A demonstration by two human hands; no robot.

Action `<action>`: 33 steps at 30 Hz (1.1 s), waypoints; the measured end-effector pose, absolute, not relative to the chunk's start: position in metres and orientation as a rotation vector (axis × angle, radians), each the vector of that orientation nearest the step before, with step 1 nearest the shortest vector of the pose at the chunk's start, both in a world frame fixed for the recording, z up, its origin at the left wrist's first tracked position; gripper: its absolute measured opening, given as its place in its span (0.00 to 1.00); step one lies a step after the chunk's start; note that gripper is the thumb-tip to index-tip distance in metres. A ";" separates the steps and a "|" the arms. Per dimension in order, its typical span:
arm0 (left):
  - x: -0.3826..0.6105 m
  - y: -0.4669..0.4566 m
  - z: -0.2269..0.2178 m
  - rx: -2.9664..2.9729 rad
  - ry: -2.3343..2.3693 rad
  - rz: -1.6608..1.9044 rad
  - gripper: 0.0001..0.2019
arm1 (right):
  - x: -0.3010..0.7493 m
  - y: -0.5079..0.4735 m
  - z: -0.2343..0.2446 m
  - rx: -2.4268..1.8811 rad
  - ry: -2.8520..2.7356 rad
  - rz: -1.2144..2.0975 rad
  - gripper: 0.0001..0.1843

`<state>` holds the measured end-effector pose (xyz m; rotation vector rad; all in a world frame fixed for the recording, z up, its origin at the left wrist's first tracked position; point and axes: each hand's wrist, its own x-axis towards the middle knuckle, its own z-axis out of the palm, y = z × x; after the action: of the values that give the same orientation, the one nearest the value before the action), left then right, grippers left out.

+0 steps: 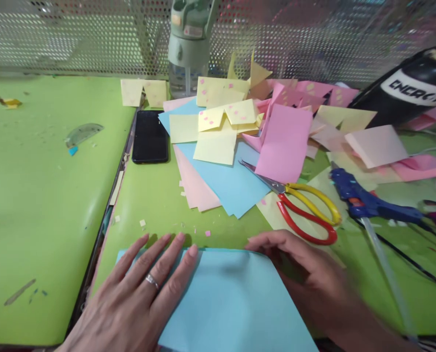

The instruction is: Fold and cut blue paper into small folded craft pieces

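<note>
A green worktop (38, 195), split by a dark gap running from near edge to far edge, carries everything, and a perforated panel (93, 44) stands along its far edge. A heap of cut and folded papers (284, 142), pink, yellow and blue, spreads from the middle toward the far right corner. At the near edge, right of the gap, lies a blue sheet (236, 298), its far right corner curving down. The left hand (130, 298) rests flat on its left part, fingers extended and grasping nothing, their tips about at its far edge. The right hand (313, 278) curls around that far right corner; whether its fingers grip the paper I cannot tell. A black bottle (397, 95) marked "ENERGY" leans in the far right corner. A clear bottle (188, 49) stands upright against the panel. Toward the right edge lies a blue glue gun (382, 205), beside red-and-yellow-handled scissors (278, 187) whose blades overlap the heap. A phone (150, 139) lies just right of the gap, a protractor (84, 134) left of it. A tiny pink scrap (208, 233) sits beyond the sheet.
</note>
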<state>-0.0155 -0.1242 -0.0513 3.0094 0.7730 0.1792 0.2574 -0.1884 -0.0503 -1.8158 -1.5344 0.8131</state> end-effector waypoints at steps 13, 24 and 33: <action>-0.027 -0.149 -0.051 3.154 0.712 0.252 0.34 | 0.235 -0.212 -0.027 -1.697 -1.414 1.009 0.08; -0.032 -0.147 -0.044 3.046 0.572 0.307 0.38 | 0.243 -0.229 -0.037 -1.593 -1.651 0.829 0.20; -0.071 -0.121 0.005 2.599 0.495 0.151 0.24 | 0.232 -0.229 -0.027 -1.469 -1.935 0.561 0.17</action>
<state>-0.0708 -0.1214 0.0054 2.5988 0.4954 0.1514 0.2319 -0.2288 -0.0268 -1.4692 -1.9355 0.5607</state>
